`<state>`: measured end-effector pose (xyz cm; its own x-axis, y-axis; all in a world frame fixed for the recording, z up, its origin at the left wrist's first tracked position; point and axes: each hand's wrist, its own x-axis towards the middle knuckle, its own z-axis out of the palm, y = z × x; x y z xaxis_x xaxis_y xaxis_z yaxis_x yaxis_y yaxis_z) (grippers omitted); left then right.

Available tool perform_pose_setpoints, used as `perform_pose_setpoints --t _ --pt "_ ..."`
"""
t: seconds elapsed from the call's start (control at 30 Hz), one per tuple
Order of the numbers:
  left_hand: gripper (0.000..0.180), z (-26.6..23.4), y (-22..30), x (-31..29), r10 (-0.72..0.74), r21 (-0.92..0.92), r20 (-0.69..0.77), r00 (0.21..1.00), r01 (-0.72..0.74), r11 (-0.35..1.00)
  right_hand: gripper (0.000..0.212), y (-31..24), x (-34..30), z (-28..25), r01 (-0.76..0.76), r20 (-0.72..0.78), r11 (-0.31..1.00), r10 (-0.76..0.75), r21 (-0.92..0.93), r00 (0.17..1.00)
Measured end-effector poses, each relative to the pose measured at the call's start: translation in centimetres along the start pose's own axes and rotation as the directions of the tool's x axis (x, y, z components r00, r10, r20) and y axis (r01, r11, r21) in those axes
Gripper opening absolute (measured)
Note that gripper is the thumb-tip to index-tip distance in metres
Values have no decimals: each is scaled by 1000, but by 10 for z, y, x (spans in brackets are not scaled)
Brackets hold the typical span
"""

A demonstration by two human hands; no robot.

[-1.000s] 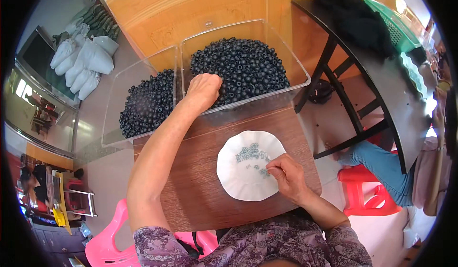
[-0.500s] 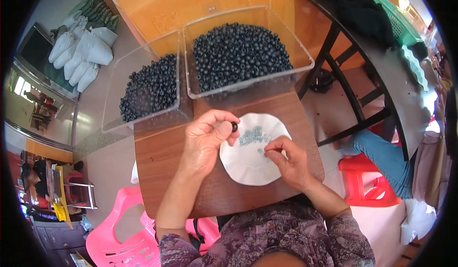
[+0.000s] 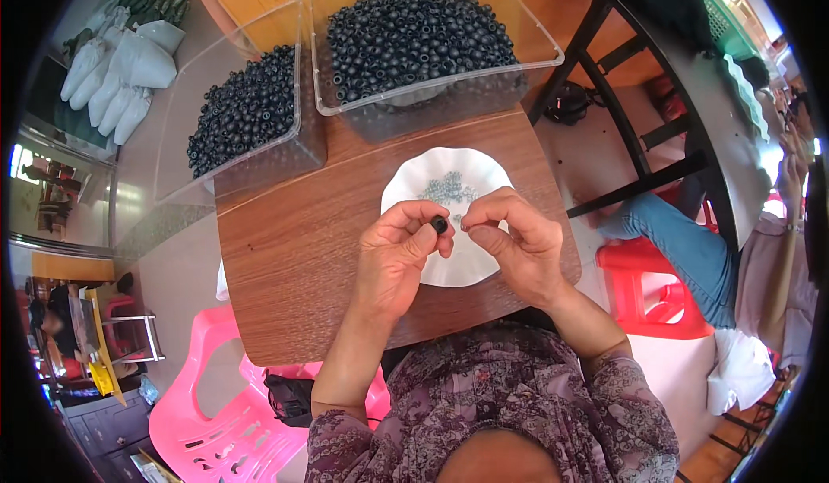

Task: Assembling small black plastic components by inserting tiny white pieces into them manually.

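Between the thumb and fingers of my left hand (image 3: 393,254) is a round black bead (image 3: 439,223), its hole turned toward my right hand. My right hand (image 3: 522,246) pinches a tiny pale piece at its fingertips, a short gap from the bead; its exact shape is too small to tell. Both hands are over the near part of a white plate (image 3: 404,176) with a wavy rim. A loose cluster of small pale blue-green pieces (image 3: 449,188) lies on the plate, just beyond my fingers.
The plate stands on a brown wooden table (image 3: 302,258). At its far side are two clear plastic bins, a large one (image 3: 414,86) and a smaller one (image 3: 306,133), heaped with black beads. A pink chair (image 3: 203,371) is at left; a person in jeans (image 3: 678,250) sits at right.
My right hand has come up from the plate toward the bead, and my hands are closer together. The left hand still holds the bead. The whole view has shifted, with table and bins higher.
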<state>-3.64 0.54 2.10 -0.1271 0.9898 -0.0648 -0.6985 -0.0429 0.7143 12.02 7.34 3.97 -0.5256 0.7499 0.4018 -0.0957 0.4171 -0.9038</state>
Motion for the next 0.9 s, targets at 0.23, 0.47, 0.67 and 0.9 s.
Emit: perform_pose_setpoints --t 0.23,0.47,0.67,0.9 --pt "19 5 -15 -4 61 39 -19 998 -60 997 13 -6 0 1 28 36 998 -26 -51 999" --pt "20 5 -19 -6 107 163 -58 993 -96 982 13 -2 1 0 34 29 992 -31 -122 999" --pt "20 1 -25 -9 87 172 -93 992 -70 983 14 1 1 2 68 21 987 -65 -148 998" --pt "18 2 -28 -8 94 146 -98 991 -79 986 16 6 1 3 101 37 983 -96 -156 995"
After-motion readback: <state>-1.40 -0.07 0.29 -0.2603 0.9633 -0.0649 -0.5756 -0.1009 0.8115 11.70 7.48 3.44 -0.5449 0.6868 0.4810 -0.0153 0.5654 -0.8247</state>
